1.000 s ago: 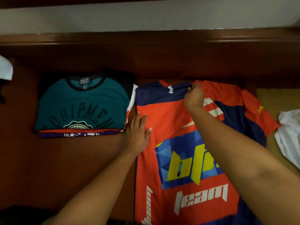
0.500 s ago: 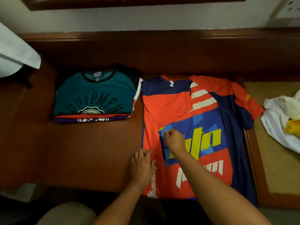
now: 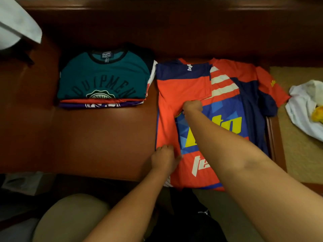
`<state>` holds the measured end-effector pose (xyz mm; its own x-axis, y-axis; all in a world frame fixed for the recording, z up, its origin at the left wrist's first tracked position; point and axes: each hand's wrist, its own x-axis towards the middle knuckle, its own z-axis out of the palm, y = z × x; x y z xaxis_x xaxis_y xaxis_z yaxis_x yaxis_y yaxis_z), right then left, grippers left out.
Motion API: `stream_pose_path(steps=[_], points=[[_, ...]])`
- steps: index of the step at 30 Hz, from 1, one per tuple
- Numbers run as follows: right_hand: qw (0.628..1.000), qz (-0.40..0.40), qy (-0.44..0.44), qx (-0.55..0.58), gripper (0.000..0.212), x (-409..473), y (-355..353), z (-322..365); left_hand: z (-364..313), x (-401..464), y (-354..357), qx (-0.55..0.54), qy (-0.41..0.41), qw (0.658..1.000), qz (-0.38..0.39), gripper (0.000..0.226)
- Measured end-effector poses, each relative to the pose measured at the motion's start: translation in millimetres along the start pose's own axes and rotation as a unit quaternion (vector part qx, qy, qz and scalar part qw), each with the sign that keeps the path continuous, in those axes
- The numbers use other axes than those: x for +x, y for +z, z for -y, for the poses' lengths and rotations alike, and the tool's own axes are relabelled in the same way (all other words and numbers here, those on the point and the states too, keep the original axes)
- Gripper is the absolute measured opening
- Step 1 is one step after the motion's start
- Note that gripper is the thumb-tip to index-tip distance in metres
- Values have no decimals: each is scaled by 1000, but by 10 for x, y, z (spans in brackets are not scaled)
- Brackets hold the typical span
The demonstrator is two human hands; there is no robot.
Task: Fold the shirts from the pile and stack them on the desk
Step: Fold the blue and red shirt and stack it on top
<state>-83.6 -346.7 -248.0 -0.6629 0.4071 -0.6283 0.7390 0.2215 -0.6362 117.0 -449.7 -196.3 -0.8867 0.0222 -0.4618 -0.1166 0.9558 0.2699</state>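
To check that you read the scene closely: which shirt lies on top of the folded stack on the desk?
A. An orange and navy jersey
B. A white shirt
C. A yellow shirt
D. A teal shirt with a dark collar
D: the teal shirt with its dark collar tops the folded stack, above orange and purple layers, while the orange and navy jersey lies spread beside it on the desk, under both hands.

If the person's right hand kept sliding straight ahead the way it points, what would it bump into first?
The right hand points away from the person across the orange jersey. It would probably first cross the folded-over panel and its navy shoulder band, then reach the desk's raised wooden back edge. Depth is hard to judge.
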Motion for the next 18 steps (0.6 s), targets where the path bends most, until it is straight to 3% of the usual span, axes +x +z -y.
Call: stream_pose_path(steps=[8,10,13,18], points=[[995,-51,-86,-7,25,-60,-252,251,77,-9,-5,8,42,999,28,32],[993,-47,-101,-24,17,-108,-326,235,109,-46,-1,11,61,998,1,36],[992,-43,-108,-46,25,-206,-435,116,191,-128,7,19,92,994,-53,36],[986,-29,-137,-92,29,-627,-716,-218,262,-198,-45,15,117,993,-23,37]])
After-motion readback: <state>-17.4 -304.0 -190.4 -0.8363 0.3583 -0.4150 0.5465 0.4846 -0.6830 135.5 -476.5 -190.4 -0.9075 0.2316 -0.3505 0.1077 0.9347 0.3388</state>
